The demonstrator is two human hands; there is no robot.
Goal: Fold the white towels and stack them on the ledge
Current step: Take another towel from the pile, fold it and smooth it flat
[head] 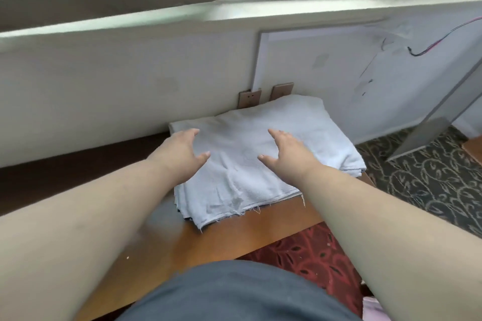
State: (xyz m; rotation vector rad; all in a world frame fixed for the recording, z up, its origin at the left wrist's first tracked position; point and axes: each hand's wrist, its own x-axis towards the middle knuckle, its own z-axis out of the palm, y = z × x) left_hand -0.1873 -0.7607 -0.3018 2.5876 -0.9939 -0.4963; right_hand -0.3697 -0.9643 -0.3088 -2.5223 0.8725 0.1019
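Head view: one wooden bench (pixel 229 237) carries one stack of white towels (pixel 260 154) at its far right end, layers uncountable; two hands, left hand (pixel 182 150) and right hand (pixel 288 155), lie spread, palms down, grasping nothing.

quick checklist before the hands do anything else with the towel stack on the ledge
1. Both hands free: ok. The left hand and right hand are open, fingers spread, holding nothing.
2. Hands over the stack of folded white towels: ok, one toward each side.
3. Hands pressing the top towel: cannot tell; contact is not clear.
4. Stack fully on the brown wooden ledge: ok at the near edge; the right corner reaches the ledge end.
5. Edges aligned: not ok. The frayed front hem is uneven and layers are stepped.
6. More towels left to fold: cannot tell; none in view.
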